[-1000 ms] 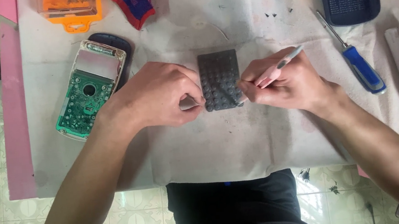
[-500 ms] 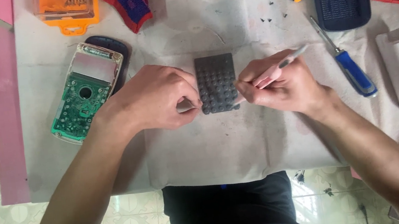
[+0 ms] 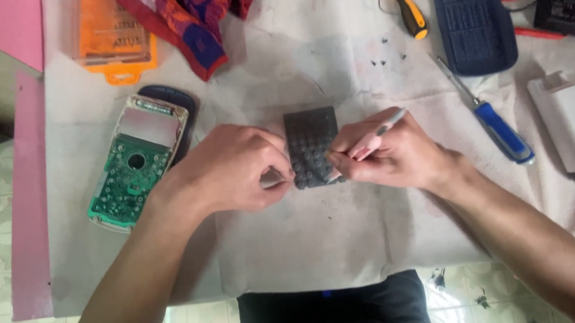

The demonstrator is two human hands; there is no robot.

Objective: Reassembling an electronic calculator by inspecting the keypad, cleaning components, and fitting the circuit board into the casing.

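Rubber keypad mat (image 3: pixel 312 147), dark grey and studded with rows of small button domes, lies flat on the pale cloth (image 3: pixel 325 236) at the middle of the table, bumps up, so that every dome faces me. My left hand (image 3: pixel 231 169) rests against the mat's left edge, fingers curled in and pinching something small and pale I cannot make out, which also pins that side down. My right hand (image 3: pixel 388 154) is closed around a thin pink-handled tool (image 3: pixel 378 135), gripped like a pen with its working end brought to the mat's lower right edge; the tip itself is hidden by my fingers. Left of the mat sits the green circuit board (image 3: pixel 131 173) in its dark casing, set aside face up. Right of the mat lie a blue-handled screwdriver (image 3: pixel 492 124) and a white plastic housing (image 3: pixel 571 128), both well apart from it. Beyond the mat are tiny loose screws (image 3: pixel 384 51), a yellow-handled screwdriver (image 3: pixel 407 7), a dark blue front cover (image 3: pixel 471 16), and an orange bit case (image 3: pixel 113 33) far off left.
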